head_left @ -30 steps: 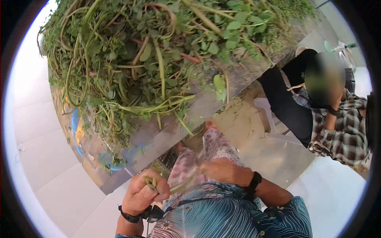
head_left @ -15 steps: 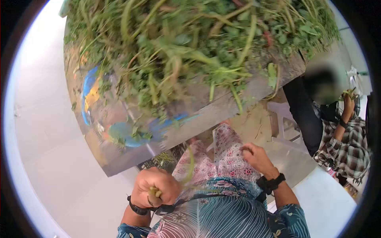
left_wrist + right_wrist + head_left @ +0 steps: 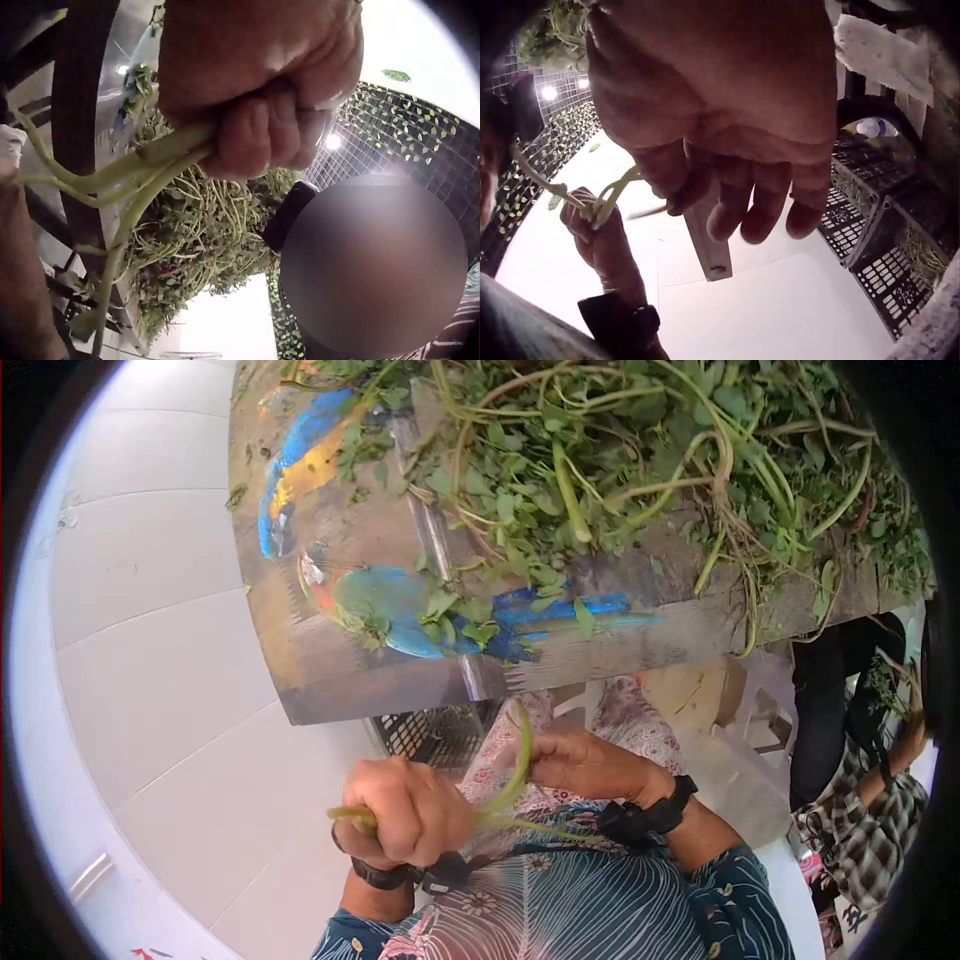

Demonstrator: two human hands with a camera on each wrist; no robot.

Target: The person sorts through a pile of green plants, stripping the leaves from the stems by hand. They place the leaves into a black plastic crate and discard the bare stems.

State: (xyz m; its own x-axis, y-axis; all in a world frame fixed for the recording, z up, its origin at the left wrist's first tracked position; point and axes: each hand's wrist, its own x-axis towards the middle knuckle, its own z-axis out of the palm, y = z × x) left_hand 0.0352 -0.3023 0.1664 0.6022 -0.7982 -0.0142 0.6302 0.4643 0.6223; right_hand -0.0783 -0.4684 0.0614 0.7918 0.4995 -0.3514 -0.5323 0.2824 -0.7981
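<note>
My left hand [image 3: 405, 815] grips several thick green stems [image 3: 169, 146], its fingers curled tightly round them. One cut end [image 3: 355, 818] sticks out on the outer side of the fist; the longer ends curve across toward my right hand [image 3: 590, 765]. That hand is raised at the stems, fingertips right beside the upright one [image 3: 523, 750]. In the right wrist view its thumb and forefinger [image 3: 686, 199] come together while the other fingers hang loosely bent. I cannot tell whether a stem is pinched there. A heap of leafy stems [image 3: 600, 470] covers much of the table.
The table [image 3: 320, 695] bears a parrot picture [image 3: 385, 605] with loose leaves on it. Slotted black crates [image 3: 862, 259] holding stems stand below, one crate [image 3: 430, 735] under the table edge. Another person in a checked shirt [image 3: 870, 840] sits at right beside a white stool [image 3: 765, 700].
My head view has swung left along the table. My left hand keeps its grip on the stems. My right hand drew away to the right, then came back in beside them.
</note>
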